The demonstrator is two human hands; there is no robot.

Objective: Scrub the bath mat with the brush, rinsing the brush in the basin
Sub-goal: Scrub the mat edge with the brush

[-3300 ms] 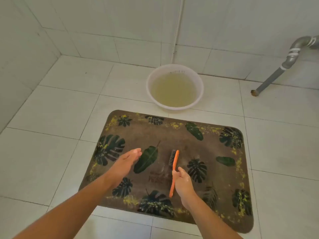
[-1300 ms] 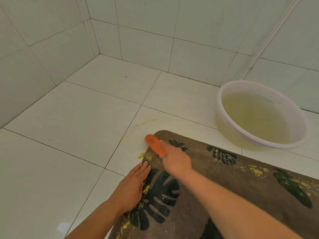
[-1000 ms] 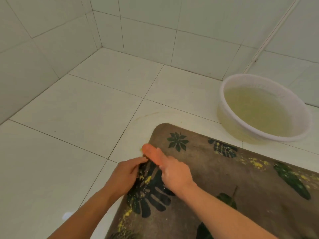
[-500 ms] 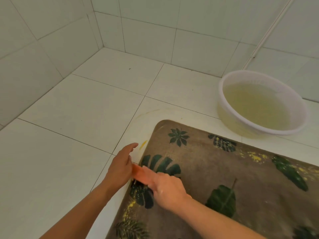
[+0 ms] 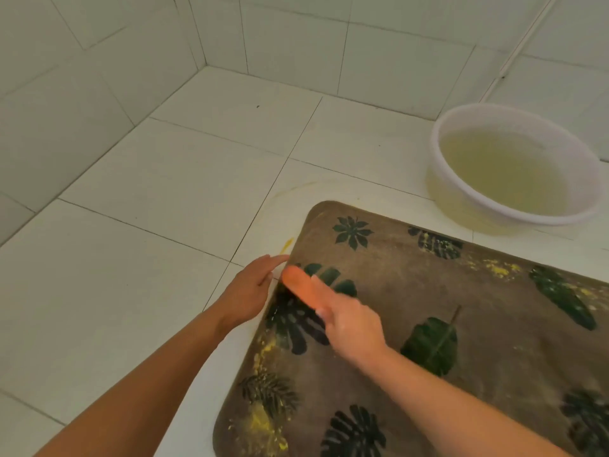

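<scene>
The right hand point(image 5: 351, 324) grips the orange brush point(image 5: 298, 285) on the mat's point(image 5: 461, 341) left edge. The left hand point(image 5: 252, 290) lies flat beside it on the floor point(image 5: 148, 209). A basin point(image 5: 514, 166) of yellowish water stands far right.

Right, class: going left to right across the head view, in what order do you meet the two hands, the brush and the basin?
left hand → brush → right hand → basin

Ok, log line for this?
scrubbing | right hand: brush on mat | left hand: open at mat edge | basin: cloudy water
</scene>
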